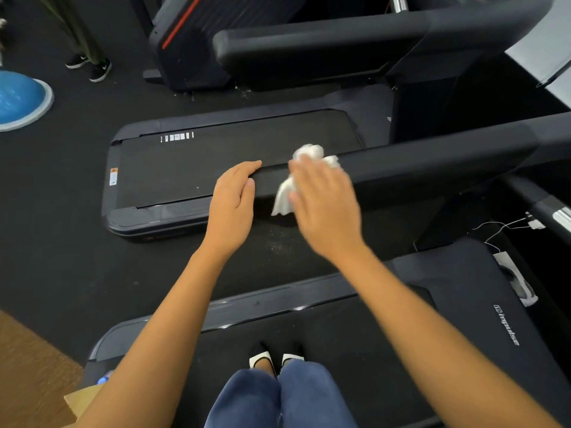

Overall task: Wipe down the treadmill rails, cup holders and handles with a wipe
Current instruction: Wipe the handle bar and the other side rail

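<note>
1. The right hand (324, 199) lies palm-down on the wipe (310, 152) and presses it against the black rail (432, 168). Its grip is wide, with the fingers stretched over the rail's top edge.
2. This hand is blurred, so the thumb is hard to read; it seems to lie beside the cloth rather than pinch it.
3. The white wipe is crumpled. One bunch pokes out beyond the fingertips on top of the rail, and a tail hangs from under the palm on the thumb side, down the rail's near face.
4. The left hand (233, 196) rests on the rail's free end, just left of the right grip and apart from it. Its fingers lie nearly straight and together along the top edge, with the thumb flat on the near face. Its grip closes on nothing.
5. Beyond both grips and lower down lies the neighbouring treadmill's belt (216, 162), with a row of small white marks near its far edge.
6. Farther beyond runs a second rail (324, 47), roughly parallel with the one under the hands.
7. Below the forearms, the person stands on a treadmill deck (340, 335) in blue trousers (278, 396) and black-and-white shoes (275, 358).
8. Far to the left of the left grip, a blue dome (18, 97) sits on the dark floor (61, 211).
9. To the right of the right grip and low down, a thin white cable (506, 227) trails.
</note>
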`<state>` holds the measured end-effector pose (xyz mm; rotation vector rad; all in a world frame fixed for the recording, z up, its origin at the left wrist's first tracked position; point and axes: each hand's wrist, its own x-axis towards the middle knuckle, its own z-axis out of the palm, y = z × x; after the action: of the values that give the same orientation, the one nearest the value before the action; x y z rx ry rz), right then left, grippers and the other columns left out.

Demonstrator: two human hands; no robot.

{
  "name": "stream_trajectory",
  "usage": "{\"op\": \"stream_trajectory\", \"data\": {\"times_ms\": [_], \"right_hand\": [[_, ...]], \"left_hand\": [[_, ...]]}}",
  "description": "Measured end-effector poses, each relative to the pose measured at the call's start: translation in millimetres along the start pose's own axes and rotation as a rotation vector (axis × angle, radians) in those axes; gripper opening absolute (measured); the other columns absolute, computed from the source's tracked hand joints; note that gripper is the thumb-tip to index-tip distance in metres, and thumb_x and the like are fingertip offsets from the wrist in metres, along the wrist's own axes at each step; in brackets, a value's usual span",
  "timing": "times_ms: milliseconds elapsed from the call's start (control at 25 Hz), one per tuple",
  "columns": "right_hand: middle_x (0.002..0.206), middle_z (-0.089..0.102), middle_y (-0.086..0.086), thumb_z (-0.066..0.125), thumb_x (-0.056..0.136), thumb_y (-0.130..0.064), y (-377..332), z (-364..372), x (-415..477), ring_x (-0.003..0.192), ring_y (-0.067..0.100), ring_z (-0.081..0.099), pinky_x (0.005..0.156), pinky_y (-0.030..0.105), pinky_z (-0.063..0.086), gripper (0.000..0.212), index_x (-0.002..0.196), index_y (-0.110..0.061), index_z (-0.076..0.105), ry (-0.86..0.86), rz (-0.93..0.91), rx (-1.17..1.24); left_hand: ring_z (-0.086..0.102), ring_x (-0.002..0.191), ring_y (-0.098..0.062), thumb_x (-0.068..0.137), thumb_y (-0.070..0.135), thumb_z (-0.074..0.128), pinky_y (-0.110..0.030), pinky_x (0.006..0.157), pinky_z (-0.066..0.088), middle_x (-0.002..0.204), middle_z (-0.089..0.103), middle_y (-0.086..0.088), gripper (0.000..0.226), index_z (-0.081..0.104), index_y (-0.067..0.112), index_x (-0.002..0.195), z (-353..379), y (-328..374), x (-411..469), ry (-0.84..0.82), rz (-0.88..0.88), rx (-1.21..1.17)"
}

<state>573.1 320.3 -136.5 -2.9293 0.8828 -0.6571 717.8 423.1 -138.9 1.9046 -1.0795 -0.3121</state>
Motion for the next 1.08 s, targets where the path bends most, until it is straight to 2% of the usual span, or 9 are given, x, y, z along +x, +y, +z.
{"op": "stream_trajectory", "data": {"times_ms": [120, 280, 480, 560, 720, 840, 920, 1000, 1080], "right_hand": [[0.117, 0.057, 0.003, 0.031, 0.098, -0.030, 71, -18, 10, 0.107, 0.025, 0.052, 0.091, 0.037, 0.038, 0.035, 0.116, -0.012, 0.055, 0.061, 0.257, -0.032], [0.128, 0.054, 0.008, 0.031, 0.096, -0.030, 14, 8, 23, 0.127, 0.032, 0.043, 0.111, 0.047, 0.026, 0.040, 0.120, -0.010, 0.056, 0.121, 0.506, -0.062], [0.160, 0.002, 0.014, 0.036, 0.100, -0.023, -101, 48, -34, 0.149, 0.029, -0.001, 0.120, 0.046, 0.011, 0.061, 0.152, -0.005, 0.008, 0.050, 0.326, 0.237], [0.158, -0.012, 0.015, 0.032, 0.102, -0.021, -99, 55, -40, 0.148, 0.030, -0.010, 0.121, 0.046, 0.006, 0.065, 0.149, -0.003, -0.009, 0.099, 0.419, 0.438], [0.157, -0.021, 0.013, 0.027, 0.104, -0.021, -100, 42, 1, 0.146, 0.025, -0.019, 0.121, 0.034, -0.007, 0.062, 0.149, -0.002, -0.012, 0.429, 0.822, 0.820], [0.159, -0.016, 0.011, 0.023, 0.105, -0.025, -102, 38, 27, 0.148, 0.020, -0.005, 0.118, 0.021, 0.007, 0.059, 0.151, -0.006, -0.008, 0.620, 1.215, 1.014], [0.160, 0.000, 0.015, 0.022, 0.104, -0.038, -117, 48, 28, 0.146, 0.024, 0.017, 0.117, 0.032, 0.023, 0.061, 0.153, -0.008, 0.005, 0.568, 1.430, 1.157], [0.154, 0.028, 0.019, 0.023, 0.096, -0.054, -136, 49, 21, 0.136, 0.028, 0.040, 0.111, 0.045, 0.037, 0.070, 0.147, -0.008, 0.029, 0.498, 1.449, 1.250], [0.146, 0.041, 0.017, 0.024, 0.100, -0.046, -138, 42, 22, 0.126, 0.026, 0.049, 0.106, 0.041, 0.041, 0.061, 0.144, -0.006, 0.035, 0.527, 1.501, 1.304]], "left_hand": [[0.040, 0.128, -0.008, 0.102, 0.014, 0.035, -0.020, 0.108, 0.027, 0.137, 0.051, 0.004, 0.037, 0.049, 0.016, 0.136, 0, 5, -2, 0.022, -0.042, 0.013], [0.041, 0.122, -0.002, 0.101, 0.012, 0.037, -0.009, 0.101, 0.026, 0.129, 0.051, 0.010, 0.036, 0.051, 0.015, 0.134, 0, 10, -2, 0.037, -0.086, -0.015], [0.048, 0.117, -0.011, 0.098, 0.012, 0.038, -0.017, 0.098, 0.034, 0.125, 0.057, 0.001, 0.034, 0.057, 0.014, 0.127, 5, 9, 6, 0.079, -0.082, 0.048], [0.045, 0.120, -0.016, 0.099, 0.015, 0.036, -0.019, 0.099, 0.031, 0.128, 0.055, -0.001, 0.035, 0.056, 0.014, 0.128, 8, 9, 4, 0.087, -0.070, 0.112], [0.042, 0.123, -0.016, 0.100, 0.018, 0.035, -0.018, 0.100, 0.027, 0.131, 0.052, 0.000, 0.037, 0.053, 0.013, 0.132, 4, 5, 3, 0.041, -0.016, 0.131], [0.042, 0.126, -0.016, 0.101, 0.019, 0.036, -0.020, 0.102, 0.028, 0.134, 0.051, -0.001, 0.037, 0.051, 0.013, 0.134, -2, 2, 6, -0.015, 0.012, 0.137], [0.041, 0.125, -0.015, 0.101, 0.020, 0.037, -0.018, 0.100, 0.026, 0.134, 0.051, 0.001, 0.037, 0.051, 0.014, 0.134, -4, 0, 5, -0.039, 0.021, 0.134], [0.041, 0.125, -0.014, 0.101, 0.020, 0.037, -0.017, 0.099, 0.025, 0.133, 0.051, 0.002, 0.036, 0.051, 0.016, 0.134, -6, -2, 5, -0.055, 0.033, 0.099], [0.040, 0.125, -0.012, 0.102, 0.021, 0.037, -0.017, 0.099, 0.025, 0.134, 0.050, 0.003, 0.037, 0.050, 0.017, 0.136, -6, -2, 4, -0.064, 0.036, 0.101]]}}
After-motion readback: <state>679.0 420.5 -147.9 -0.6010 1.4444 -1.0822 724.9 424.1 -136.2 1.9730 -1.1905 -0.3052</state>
